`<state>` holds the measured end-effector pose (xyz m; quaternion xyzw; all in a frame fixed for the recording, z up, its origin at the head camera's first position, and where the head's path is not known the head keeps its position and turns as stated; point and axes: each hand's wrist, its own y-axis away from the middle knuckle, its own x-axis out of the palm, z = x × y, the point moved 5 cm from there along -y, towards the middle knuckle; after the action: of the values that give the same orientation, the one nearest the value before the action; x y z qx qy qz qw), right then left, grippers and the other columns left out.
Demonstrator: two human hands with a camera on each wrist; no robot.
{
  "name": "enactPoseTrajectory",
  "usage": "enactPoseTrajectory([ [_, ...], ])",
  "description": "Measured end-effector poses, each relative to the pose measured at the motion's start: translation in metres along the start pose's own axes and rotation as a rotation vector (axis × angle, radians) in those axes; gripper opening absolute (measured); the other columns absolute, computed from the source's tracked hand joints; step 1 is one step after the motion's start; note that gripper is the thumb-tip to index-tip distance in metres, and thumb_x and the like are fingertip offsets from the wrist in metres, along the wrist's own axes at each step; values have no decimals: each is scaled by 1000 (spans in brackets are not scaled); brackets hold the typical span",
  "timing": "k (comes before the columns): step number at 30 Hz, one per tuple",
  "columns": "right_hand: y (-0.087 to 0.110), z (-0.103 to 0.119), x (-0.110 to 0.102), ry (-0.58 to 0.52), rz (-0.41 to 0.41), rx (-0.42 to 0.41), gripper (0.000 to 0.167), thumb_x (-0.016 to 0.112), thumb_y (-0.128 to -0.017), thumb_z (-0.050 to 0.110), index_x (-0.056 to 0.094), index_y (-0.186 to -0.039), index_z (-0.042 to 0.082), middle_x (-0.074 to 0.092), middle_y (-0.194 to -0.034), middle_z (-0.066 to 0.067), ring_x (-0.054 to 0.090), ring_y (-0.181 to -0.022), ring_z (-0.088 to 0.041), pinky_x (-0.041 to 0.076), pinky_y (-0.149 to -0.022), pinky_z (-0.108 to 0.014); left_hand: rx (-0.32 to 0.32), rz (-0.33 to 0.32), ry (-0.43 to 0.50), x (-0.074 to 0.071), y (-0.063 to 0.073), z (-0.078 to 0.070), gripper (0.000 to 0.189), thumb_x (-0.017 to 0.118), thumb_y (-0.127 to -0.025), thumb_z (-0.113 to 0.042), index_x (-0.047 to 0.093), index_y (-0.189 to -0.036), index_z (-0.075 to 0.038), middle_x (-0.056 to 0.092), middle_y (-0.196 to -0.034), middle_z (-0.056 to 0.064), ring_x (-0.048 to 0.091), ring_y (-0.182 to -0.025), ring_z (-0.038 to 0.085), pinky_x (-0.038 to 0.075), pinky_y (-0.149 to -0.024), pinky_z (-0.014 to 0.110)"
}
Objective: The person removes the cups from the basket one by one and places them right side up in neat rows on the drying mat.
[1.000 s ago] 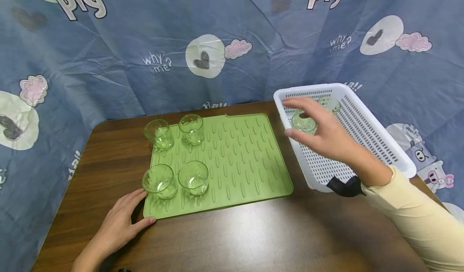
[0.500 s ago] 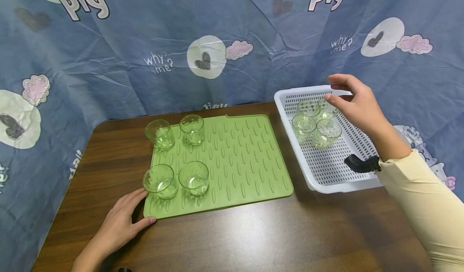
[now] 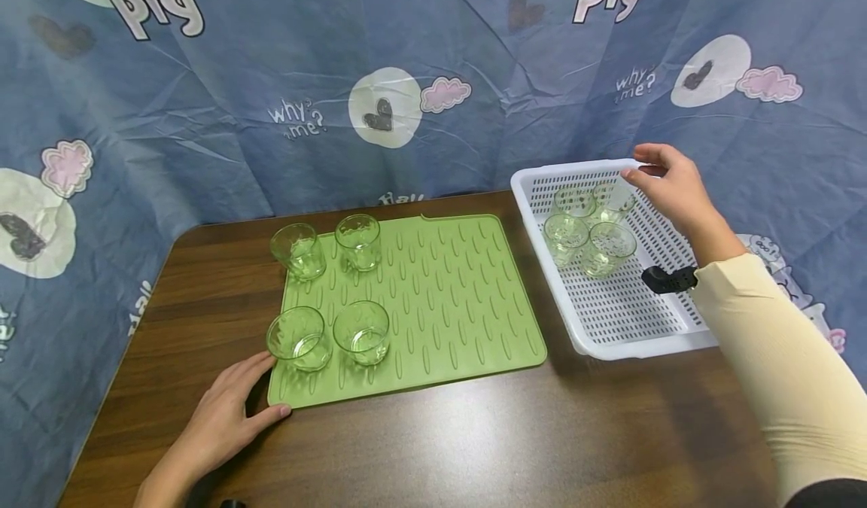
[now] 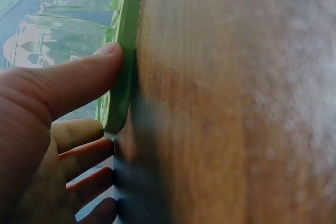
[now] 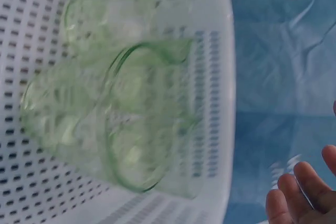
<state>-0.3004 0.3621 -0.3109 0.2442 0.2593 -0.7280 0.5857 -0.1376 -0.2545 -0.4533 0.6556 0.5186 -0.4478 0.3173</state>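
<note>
My left hand point(image 3: 220, 418) rests at the near left corner of a green ridged drying mat point(image 3: 447, 297). Its thumb point(image 4: 100, 64) lies on the mat's edge, while the fingers spread beside the corner on the wood. Right by those fingers stands a clear glass tumbler point(image 3: 299, 339), one of several upright on the mat's left part. Over the back right of a white perforated basket point(image 3: 576, 327) hovers my right hand point(image 3: 673, 188), holding nothing, its fingers loosely bent. Several green-tinted tumblers point(image 3: 611, 248) stand in the basket, also in the right wrist view, where fingers point(image 5: 299, 192) show beyond the rim.
Mat and basket sit side by side on a dark wooden table point(image 3: 433, 455). A blue printed cloth point(image 3: 271, 56) hangs close behind the table's back edge. One tumbler point(image 3: 298, 252) stands at the mat's back left corner, its rim overlapping the wood in the head view.
My right hand has moved from above the basket's left side to its back right, uncovering the tumblers there. The left hand and the glasses on the mat stay as they were.
</note>
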Motion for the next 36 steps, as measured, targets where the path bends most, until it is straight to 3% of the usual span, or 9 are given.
enactPoseTrajectory([
  [3, -10, -12, 6, 4, 31, 37, 68, 53, -100, 38, 28, -155, 7, 31, -160, -21, 34, -144, -42, 36, -114, -57, 2, -9, 0, -1, 1, 1, 76, 82, -79, -36, 51, -140, 0, 49, -144, 25, 42, -131, 48, 36, -98, 68],
  [10, -27, -37, 19, -101, 86, 129, 73, 53, -100, 37, 21, -158, 8, 22, -164, -19, 26, -150, -41, 29, -121, -55, -1, -11, 5, -1, 2, 2, 76, 81, -80, -37, 51, -140, 0, 48, -145, 25, 41, -131, 48, 37, -97, 68],
  [19, -29, -65, 32, -176, 96, 222, 76, 52, -101, 40, 16, -159, 8, 16, -165, -21, 20, -151, -43, 23, -123, -56, -9, -7, 0, -1, 1, 1, 77, 81, -80, -38, 51, -140, -1, 49, -145, 24, 42, -131, 47, 38, -97, 68],
  [29, -35, -81, 45, -279, 168, 210, 79, 56, -100, 17, 5, -160, 6, 4, -166, -22, 13, -153, -43, 21, -123, -58, 5, -32, 13, -4, 0, -2, 75, 83, -79, -35, 53, -138, 0, 50, -143, 23, 43, -131, 45, 37, -100, 66],
  [36, -36, -82, 54, -278, 266, 219, 87, 56, -100, 20, -6, -160, 11, -3, -166, -23, 7, -153, -45, 17, -124, -59, 1, -33, 16, -5, 1, -1, 75, 82, -79, -36, 53, -138, -1, 51, -144, 22, 42, -132, 45, 36, -100, 66],
])
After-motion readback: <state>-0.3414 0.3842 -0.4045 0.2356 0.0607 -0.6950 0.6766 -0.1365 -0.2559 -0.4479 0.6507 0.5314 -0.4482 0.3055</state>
